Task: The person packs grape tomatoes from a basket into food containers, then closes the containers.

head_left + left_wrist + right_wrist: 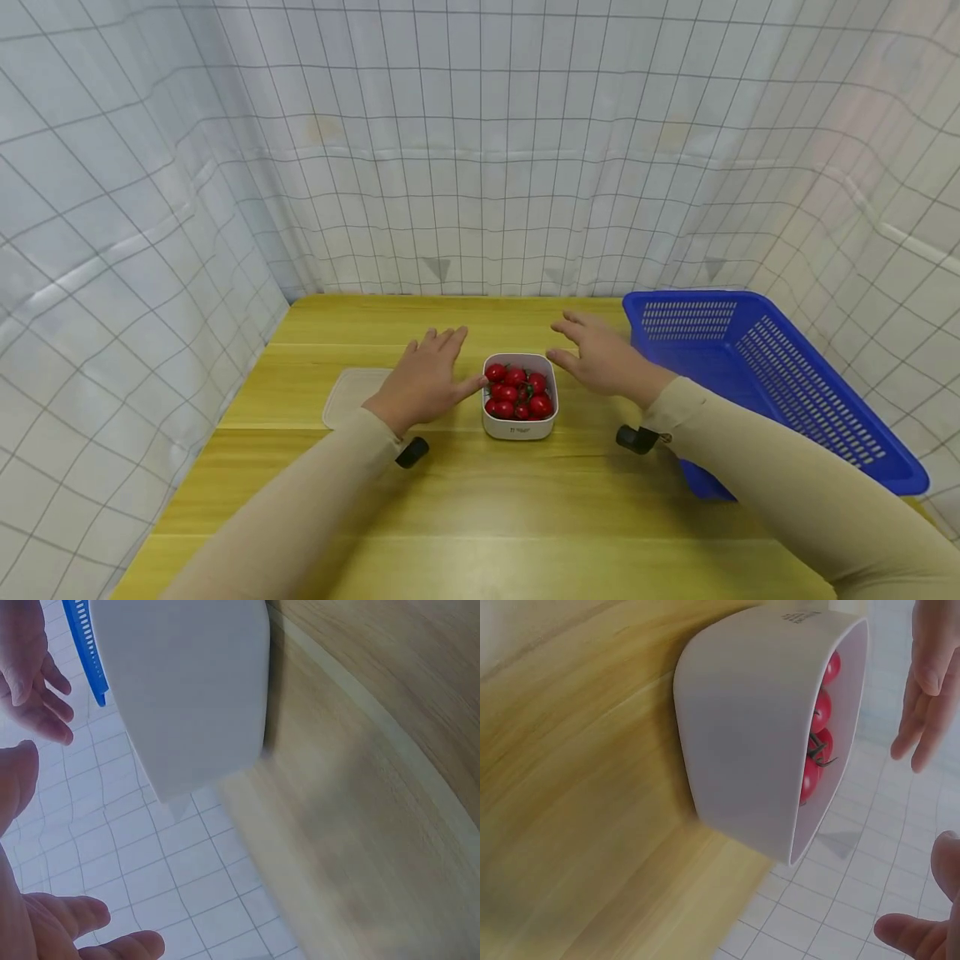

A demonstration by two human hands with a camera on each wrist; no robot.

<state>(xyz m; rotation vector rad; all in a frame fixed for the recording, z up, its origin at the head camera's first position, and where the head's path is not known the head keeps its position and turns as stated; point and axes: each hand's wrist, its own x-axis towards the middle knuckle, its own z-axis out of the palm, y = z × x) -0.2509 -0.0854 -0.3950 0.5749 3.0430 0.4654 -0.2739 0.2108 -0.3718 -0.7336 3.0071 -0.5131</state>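
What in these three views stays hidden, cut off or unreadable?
- Lid, head view: its right part is hidden behind the left hand.
- Blue basket, head view: its near corner is covered by the right sleeve.
- Lettering on the white container: too small to read.
- Tomatoes, left wrist view: hidden by the container's wall.

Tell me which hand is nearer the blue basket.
Right. The right hand hovers just beside the blue basket, between it and the tomato container; the left hand is beyond the container's far side.

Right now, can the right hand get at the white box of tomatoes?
Probably yes. The right hand hovers open beside the white box of tomatoes, nothing lies between them, and the blue basket sits on its other side.
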